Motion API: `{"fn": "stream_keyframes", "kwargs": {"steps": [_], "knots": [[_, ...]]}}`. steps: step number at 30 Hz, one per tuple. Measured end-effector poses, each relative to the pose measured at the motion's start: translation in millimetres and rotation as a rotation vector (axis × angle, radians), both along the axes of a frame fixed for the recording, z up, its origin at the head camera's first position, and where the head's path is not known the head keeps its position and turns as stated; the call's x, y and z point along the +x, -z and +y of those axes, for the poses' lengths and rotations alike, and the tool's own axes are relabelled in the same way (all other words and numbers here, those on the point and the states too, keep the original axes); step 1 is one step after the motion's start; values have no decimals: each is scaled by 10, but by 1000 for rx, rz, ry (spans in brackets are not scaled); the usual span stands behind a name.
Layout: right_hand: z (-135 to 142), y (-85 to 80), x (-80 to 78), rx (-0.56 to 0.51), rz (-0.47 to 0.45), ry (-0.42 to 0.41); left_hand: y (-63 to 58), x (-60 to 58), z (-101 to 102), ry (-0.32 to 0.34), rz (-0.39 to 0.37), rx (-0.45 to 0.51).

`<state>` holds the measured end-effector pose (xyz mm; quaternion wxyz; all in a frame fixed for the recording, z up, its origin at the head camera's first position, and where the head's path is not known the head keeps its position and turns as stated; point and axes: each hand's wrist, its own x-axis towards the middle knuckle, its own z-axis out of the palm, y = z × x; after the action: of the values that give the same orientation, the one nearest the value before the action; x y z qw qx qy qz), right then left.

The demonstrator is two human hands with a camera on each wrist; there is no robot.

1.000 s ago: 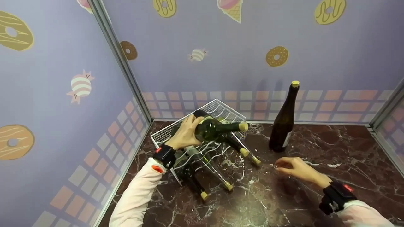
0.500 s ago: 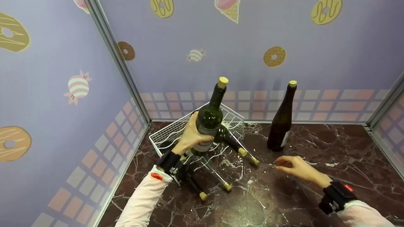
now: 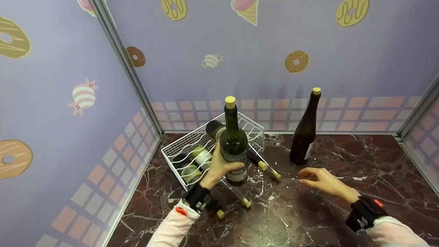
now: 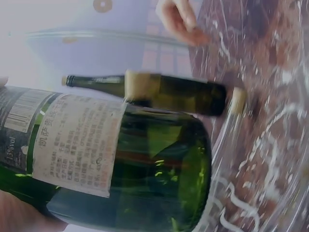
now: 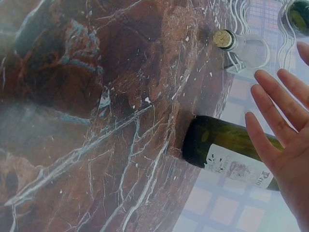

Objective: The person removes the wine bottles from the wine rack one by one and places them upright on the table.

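My left hand [image 3: 219, 166] grips a green wine bottle [image 3: 234, 142] by its lower body and holds it upright, cork up, in front of the white wire rack [image 3: 173, 149]. In the left wrist view the same green bottle [image 4: 159, 164] shows its printed back label and bare base. My right hand [image 3: 324, 180] hovers near the marble tabletop with loosely bent fingers and nothing in it. Beyond it stands a dark wine bottle [image 3: 305, 132], corked and upright. The right wrist view shows that dark bottle [image 5: 227, 150] behind my relaxed right hand [image 5: 287, 123].
Several corked bottles lie in the rack, necks toward me; one is a clear glass bottle [image 3: 236, 192]. A dark bottle [image 3: 215, 128] lies behind the held one. Patterned walls [image 3: 205, 79] enclose the marble tabletop [image 3: 274, 212] at the back and sides.
My left hand has lifted the green bottle off the rack, turned it from lying to upright, and brought it nearer. The right hand has stayed in place.
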<state>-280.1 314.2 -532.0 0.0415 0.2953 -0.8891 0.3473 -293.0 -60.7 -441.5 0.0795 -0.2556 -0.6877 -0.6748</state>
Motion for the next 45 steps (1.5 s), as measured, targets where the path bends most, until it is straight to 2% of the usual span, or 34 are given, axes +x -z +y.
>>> {"fn": "stream_keyframes", "kwargs": {"steps": [7,13,16,21,24,28,32,40,44,45], "knots": [[6,9,3,3,35,2,219,173,212,35,23,56],[-20,3,-23,13,24,13,358,303,404,137,-2,92],[-34,-1,-25,12,34,11,416,346,499,191,2,72],[-23,-3,-5,-8,44,4,458,431,639,279,-8,-18],[-23,-17,-7,-29,37,0,456,466,733,298,-8,-92],[-33,-59,-33,-40,50,3,483,455,874,296,17,-169],[-27,-108,-48,-25,62,14,557,414,1008,304,20,-199],[-16,-245,-73,-51,85,51,747,364,1210,295,-34,-171],[-76,-379,-74,-117,110,72,813,344,1245,259,-53,-148],[-113,-457,-41,-141,122,77,820,341,1253,252,-61,-142]]}}
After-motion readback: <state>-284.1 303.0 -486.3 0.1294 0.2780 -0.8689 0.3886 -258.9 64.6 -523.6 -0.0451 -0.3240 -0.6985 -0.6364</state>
